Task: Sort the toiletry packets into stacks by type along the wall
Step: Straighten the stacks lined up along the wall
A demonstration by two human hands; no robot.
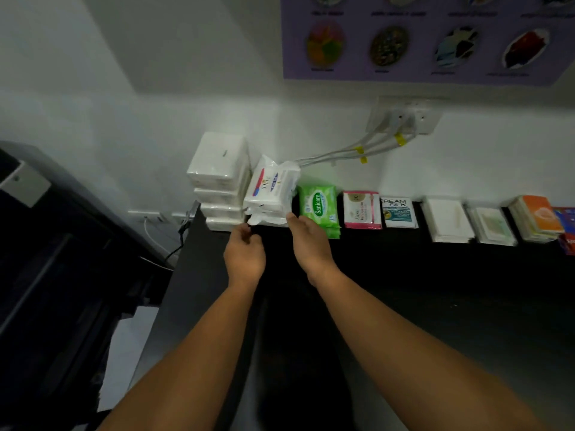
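A stack of white Dove packets (270,189) stands against the wall on the black table (404,290). My left hand (245,253) pinches the stack's lower left corner with curled fingers. My right hand (308,241) touches the stack's lower right edge with its fingertips. Left of it is a taller pile of plain white packs (217,169). To the right run green Sanicare packs (319,206), pink Dove sachets (362,209), Cream Silk sachets (399,213), two white sachet piles (446,220) (493,225) and an orange pile (536,217).
White cables (357,150) with yellow tags run from a wall socket (407,116) down behind the Dove stack. A purple poster (435,42) hangs above. Dark furniture (46,259) and a dangling cord (174,247) lie off the table's left edge. Red packets (567,228) sit far right.
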